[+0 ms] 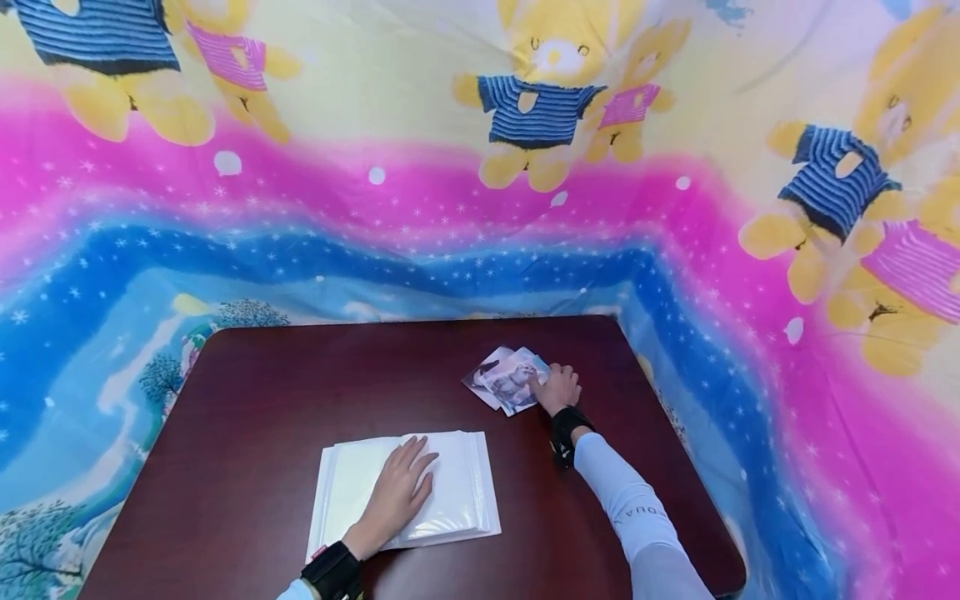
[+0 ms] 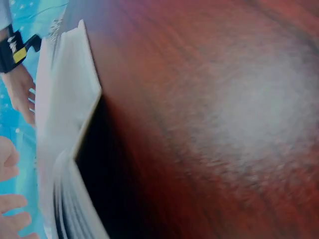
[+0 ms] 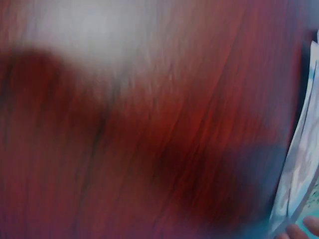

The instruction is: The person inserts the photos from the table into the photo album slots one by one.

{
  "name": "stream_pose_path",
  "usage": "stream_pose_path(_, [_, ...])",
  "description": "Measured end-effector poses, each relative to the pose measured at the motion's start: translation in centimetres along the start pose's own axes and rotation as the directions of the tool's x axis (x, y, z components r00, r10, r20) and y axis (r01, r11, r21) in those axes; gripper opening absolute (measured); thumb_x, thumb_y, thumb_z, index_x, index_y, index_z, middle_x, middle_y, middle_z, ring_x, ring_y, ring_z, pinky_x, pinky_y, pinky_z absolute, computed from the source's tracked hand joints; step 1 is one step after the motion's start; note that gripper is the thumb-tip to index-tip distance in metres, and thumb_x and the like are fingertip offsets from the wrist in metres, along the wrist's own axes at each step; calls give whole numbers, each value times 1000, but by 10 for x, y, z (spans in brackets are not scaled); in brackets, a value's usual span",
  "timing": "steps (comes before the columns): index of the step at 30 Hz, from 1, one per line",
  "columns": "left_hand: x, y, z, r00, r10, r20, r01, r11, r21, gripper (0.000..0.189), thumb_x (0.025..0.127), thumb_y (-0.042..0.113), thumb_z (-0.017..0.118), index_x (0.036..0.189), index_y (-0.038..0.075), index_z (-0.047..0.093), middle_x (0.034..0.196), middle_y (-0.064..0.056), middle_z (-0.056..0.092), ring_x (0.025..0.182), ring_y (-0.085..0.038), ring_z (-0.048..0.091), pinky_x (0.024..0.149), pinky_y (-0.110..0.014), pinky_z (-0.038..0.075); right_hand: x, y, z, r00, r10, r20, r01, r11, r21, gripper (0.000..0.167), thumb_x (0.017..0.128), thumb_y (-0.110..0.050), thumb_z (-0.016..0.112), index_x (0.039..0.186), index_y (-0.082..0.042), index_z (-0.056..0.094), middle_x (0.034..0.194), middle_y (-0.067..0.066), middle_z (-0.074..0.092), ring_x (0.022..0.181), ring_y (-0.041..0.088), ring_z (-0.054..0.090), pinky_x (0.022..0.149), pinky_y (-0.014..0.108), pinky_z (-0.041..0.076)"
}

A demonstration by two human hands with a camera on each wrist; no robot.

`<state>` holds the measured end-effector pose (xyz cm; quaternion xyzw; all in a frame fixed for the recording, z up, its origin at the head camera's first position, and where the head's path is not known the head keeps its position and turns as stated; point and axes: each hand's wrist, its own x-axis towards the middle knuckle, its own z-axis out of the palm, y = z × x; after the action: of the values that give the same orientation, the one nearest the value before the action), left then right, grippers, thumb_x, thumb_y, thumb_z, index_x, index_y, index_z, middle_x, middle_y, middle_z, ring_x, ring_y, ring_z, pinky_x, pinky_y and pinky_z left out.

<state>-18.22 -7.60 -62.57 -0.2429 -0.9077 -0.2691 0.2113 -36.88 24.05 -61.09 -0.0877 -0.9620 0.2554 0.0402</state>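
The left hand [image 1: 400, 492] rests on the white album [image 1: 453, 500], palm down, its fingers loosely extended and grasping nothing. The album lies at the near side of the dark red-brown surface [image 1: 262, 400], its leaves slightly out of line with one another; the left wrist view shows them edge-on, with a dark gap below.

Farther back and to the right, the right hand [image 1: 558, 389] is at the cards [image 1: 510, 379] — its thumb touches their right edge, but whether it grasps them I cannot tell. The cards overlap in a small fanned pile on the surface, well apart from the album; the top one bears a pale animal picture.

Each wrist wears a black band [image 1: 572, 433]. Behind the surface hangs a cloth [image 1: 420, 217] — pink, blue and yellow, printed with bears.
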Motion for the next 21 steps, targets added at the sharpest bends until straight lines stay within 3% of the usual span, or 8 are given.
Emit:
stream_pose_path(5, [-5, -1, 3, 999, 51, 18, -51, 998, 21, 32, 86, 12, 71, 117, 5, 68, 134, -24, 56, 128, -43, 49, 103, -60, 39, 9, 12, 7, 995, 58, 86, -51, 995, -82, 85, 90, -48, 68, 144, 9, 36, 141, 35, 33, 123, 50, 31, 100, 62, 30])
stream_pose_path(10, [-9, -1, 4, 996, 83, 13, -83, 996, 24, 31, 86, 13, 72, 116, 4, 69, 133, -25, 57, 127, -44, 49, 102, -60, 40, 5, 16, 8, 991, 84, 104, -74, 992, -99, 80, 90, -47, 68, 139, 10, 40, 140, 36, 31, 122, 51, 28, 98, 63, 27])
stream_pose_path(17, [-11, -3, 3, 996, 76, 43, -78, 996, 41, 33, 86, 14, 73, 117, 4, 69, 135, -25, 55, 128, -43, 49, 104, -58, 39, 7, 10, 12, 998, 48, -38, -50, 998, -47, 68, 85, -35, 77, 130, 5, 46, 134, 32, 37, 119, 47, 31, 95, 61, 28])
stream_pose_path(21, [-13, -3, 5, 994, 82, 68, -86, 995, 50, 32, 87, 14, 72, 117, 3, 69, 135, -26, 55, 128, -44, 48, 104, -58, 38, 7, 0, 15, 988, 30, -150, -21, 998, 61, 48, 88, -23, 75, 121, 3, 52, 120, 26, 49, 114, 43, 37, 91, 59, 24])
